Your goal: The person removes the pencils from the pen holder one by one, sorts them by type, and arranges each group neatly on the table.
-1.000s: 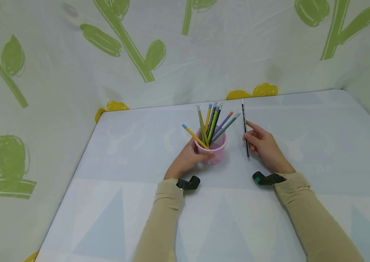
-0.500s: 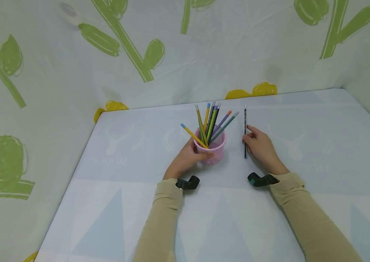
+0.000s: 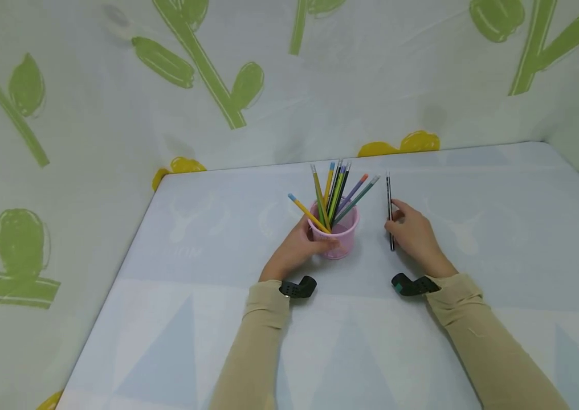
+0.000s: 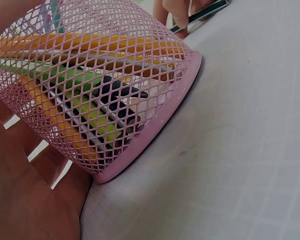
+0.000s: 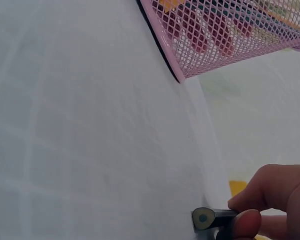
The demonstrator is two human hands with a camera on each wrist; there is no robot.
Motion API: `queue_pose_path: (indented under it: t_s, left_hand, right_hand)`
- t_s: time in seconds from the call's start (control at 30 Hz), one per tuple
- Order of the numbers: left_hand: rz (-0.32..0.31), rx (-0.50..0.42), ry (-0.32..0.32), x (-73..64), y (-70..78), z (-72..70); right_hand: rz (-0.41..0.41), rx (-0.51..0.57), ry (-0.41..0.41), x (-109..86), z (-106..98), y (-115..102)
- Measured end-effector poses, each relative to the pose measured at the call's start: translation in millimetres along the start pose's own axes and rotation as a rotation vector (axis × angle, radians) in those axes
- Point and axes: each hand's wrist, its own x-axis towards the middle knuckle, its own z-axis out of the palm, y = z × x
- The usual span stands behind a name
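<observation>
My left hand [image 3: 294,249] grips a pink mesh pencil cup [image 3: 346,244], thumb across its near side and the other fingers behind. Several pencils [image 3: 339,196] lean out of it, in yellow, green, black, purple and teal. The left wrist view shows their lower ends through the mesh. To the right of the cup, my right hand [image 3: 415,236] pinches a black pencil [image 3: 389,196] between thumb and fingers. The pencil lies close over the table, pointing away from me. In the right wrist view its flat, unsharpened end [image 5: 203,218] faces the camera.
A pale table cover [image 3: 248,341] with light blue triangles lies under both hands. Behind it rises a white backdrop [image 3: 351,97] printed with green stems and yellow shapes. Black bands [image 3: 298,287] sit on both wrists.
The black pencil's far end has come down toward the table, and the right index finger has drawn in. The left hand and the cup stay in place; the head view shifts slightly.
</observation>
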Motion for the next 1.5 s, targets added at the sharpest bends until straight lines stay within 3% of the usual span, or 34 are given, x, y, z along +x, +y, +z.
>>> queue_pose_path:
  t_s: [0.2, 0.5, 0.63, 0.87, 1.1, 1.3, 1.5]
  left_hand:
    - [0.013, 0.026, 0.021, 6.7, -9.8, -0.3]
    - [-0.017, 0.009, 0.005, -3.6, 12.4, 1.5]
    - [0.003, 0.02, 0.005, -1.5, 9.4, 1.3]
    - [0.048, 0.047, 0.031, 7.5, -8.1, 1.1]
    - [0.035, 0.011, 0.017, 2.2, -0.5, -0.6]
    - [0.001, -0.001, -0.008, -8.2, 10.6, -0.6]
    - [0.0, -0.005, -0.012, -7.1, 9.3, -1.1]
  right_hand:
    - [0.004, 0.009, 0.003, 2.9, -1, 0]
    - [-0.008, 0.006, 0.008, 2.4, -5, -2]
    - [-0.008, 0.038, 0.031, 2.6, -6, -2]
    - [0.055, 0.198, 0.07, 2.4, -6, 2]
    - [0.066, 0.347, 0.118, 3.5, -1, 3]
    - [-0.005, 0.647, 0.14, -3.3, 1, 3]
    - [-0.097, 0.812, 0.091, -9.1, 4, -4]
